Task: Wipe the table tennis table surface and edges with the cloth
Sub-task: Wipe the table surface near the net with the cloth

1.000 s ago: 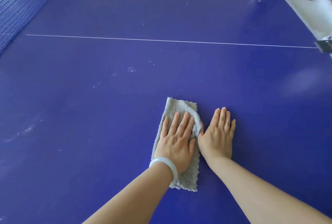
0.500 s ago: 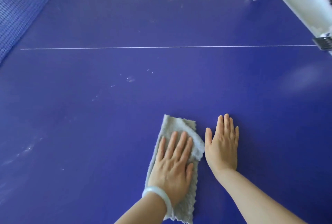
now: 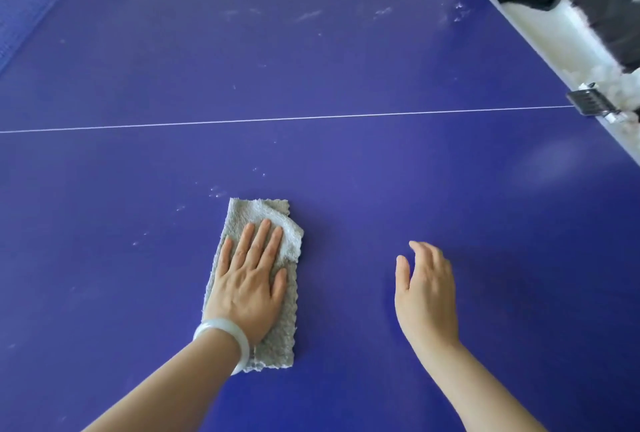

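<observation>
Right hand (image 3: 427,289) just moved off from the grey cloth (image 3: 258,215), fingers loosely curved, empty. Left hand (image 3: 247,288) pins it flat, fingers slightly spread, mid tabletop (image 3: 346,68) toward the near edge; prob one-handed wiping now.

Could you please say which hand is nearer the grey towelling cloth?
Left: the left hand lies flat on the grey towelling cloth; the right hand is apart, to its right.
</observation>
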`<action>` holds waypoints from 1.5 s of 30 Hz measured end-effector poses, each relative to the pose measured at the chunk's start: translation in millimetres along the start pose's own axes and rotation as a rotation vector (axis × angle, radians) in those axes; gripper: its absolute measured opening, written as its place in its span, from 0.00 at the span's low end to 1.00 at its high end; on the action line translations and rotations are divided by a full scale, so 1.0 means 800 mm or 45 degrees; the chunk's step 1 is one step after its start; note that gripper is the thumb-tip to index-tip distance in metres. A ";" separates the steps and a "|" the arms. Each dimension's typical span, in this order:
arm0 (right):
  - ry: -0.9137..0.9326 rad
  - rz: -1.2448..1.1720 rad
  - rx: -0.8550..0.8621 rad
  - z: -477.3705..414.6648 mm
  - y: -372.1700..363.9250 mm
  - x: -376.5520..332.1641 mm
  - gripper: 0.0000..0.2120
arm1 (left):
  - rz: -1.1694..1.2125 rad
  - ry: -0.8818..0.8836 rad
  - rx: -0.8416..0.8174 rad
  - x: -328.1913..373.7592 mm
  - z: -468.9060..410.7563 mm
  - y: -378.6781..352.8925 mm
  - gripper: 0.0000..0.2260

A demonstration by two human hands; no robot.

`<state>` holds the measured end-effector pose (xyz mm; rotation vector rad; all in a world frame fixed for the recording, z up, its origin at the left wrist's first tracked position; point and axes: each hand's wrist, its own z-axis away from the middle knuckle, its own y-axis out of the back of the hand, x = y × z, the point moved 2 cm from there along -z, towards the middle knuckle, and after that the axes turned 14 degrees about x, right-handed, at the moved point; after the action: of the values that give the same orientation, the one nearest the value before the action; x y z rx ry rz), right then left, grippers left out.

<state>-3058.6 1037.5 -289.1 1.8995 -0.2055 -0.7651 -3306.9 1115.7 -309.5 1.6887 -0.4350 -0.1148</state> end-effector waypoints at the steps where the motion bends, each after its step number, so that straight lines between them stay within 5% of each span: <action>1: -0.020 -0.014 -0.017 -0.029 -0.004 -0.005 0.21 | -0.002 -0.001 0.001 -0.002 0.000 0.000 0.28; 9: 0.088 0.351 -0.149 -0.122 -0.085 -0.040 0.30 | 0.018 -0.013 -0.009 -0.001 0.001 0.002 0.28; 17: 0.016 0.089 -0.058 -0.123 -0.087 -0.030 0.30 | 0.186 -0.624 -0.126 0.125 -0.075 -0.038 0.27; 21: 0.047 0.153 -0.007 -0.123 -0.085 -0.032 0.34 | 0.039 -0.541 -0.077 0.121 -0.180 -0.055 0.26; 28: 0.089 0.354 -0.038 -0.121 -0.093 -0.034 0.32 | -0.012 0.156 0.013 0.034 -0.187 -0.044 0.27; 33: 0.069 0.308 -0.065 -0.123 -0.094 -0.034 0.30 | 0.134 -0.278 0.015 0.145 -0.075 -0.038 0.28; 36: 0.069 0.282 -0.047 -0.123 -0.091 -0.034 0.29 | 0.064 -0.446 -0.025 0.114 -0.088 -0.026 0.27; 41: 0.077 0.301 -0.042 -0.123 -0.090 -0.037 0.29 | -0.074 -0.017 0.040 -0.048 -0.066 0.003 0.28; 45: 0.074 0.283 -0.033 -0.120 -0.087 -0.038 0.29 | 0.063 0.075 0.009 -0.042 0.034 0.020 0.27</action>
<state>-3039.2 1156.7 -311.7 1.8351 -0.3625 -0.5598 -3350.2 1100.7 -304.3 1.6830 -0.4331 -0.0271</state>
